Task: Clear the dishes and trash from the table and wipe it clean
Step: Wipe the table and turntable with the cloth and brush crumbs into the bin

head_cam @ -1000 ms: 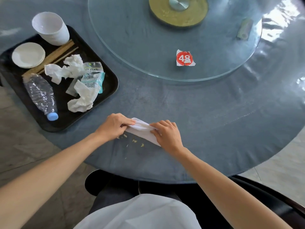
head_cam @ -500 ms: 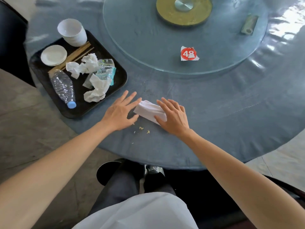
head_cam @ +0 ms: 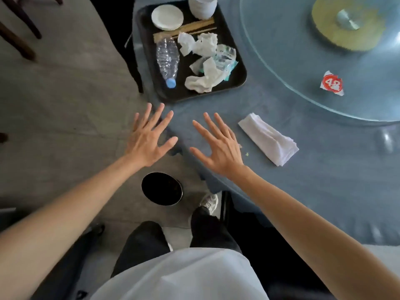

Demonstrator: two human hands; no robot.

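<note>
Both my left hand (head_cam: 147,139) and right hand (head_cam: 218,146) are spread, empty; I should grip the black plastic tray (head_cam: 149,68) by opposite rims, level.

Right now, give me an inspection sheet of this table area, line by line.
Surface: round blue table; a few crumbs near its edge.
Job's things: folded white cloth lying free; black tray holding plastic bottle, crumpled tissues, saucer, chopsticks and cup.
Clutter: red number tag on glass turntable.
Hands: left hand and right hand spread, holding nothing.
Cables: nothing seen.
Surroundings: black bin on the floor.
</note>
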